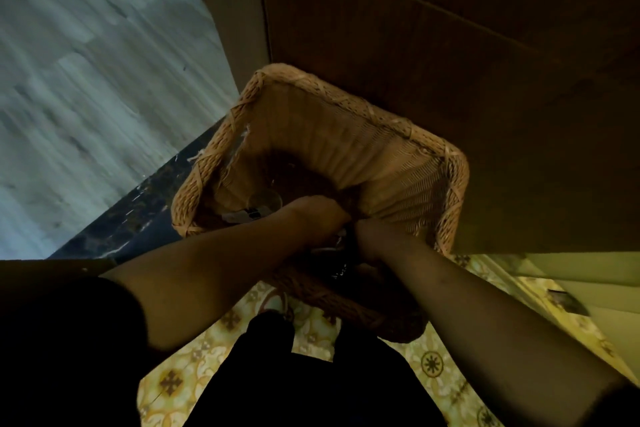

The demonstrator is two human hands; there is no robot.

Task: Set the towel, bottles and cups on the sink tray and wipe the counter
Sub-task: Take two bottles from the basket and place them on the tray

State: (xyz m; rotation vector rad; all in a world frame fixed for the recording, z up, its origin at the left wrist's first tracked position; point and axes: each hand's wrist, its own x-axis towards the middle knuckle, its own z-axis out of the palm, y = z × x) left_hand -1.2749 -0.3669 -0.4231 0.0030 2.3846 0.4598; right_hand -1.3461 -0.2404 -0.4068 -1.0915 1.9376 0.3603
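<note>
I look down into a tall woven wicker basket (pixel 408 149) standing on the floor under a dark wooden counter. Both my hands reach inside it. My left hand (pixel 317 218) and my right hand (pixel 375 239) are closed together on a dark, shiny plastic bag (pixel 341 267) at the basket's near side. A clear plastic cup (pixel 265 199) and a small white wrapper (pixel 242 217) lie in the basket's bottom, left of my hands. No towel, bottle or sink tray is in view.
A dark wooden cabinet (pixel 450 28) overhangs the basket at the upper right. Pale grey floor (pixel 86 97) lies to the left, yellow patterned floor tiles (pixel 194 364) below. My dark trouser legs (pixel 311 374) stand in front of the basket.
</note>
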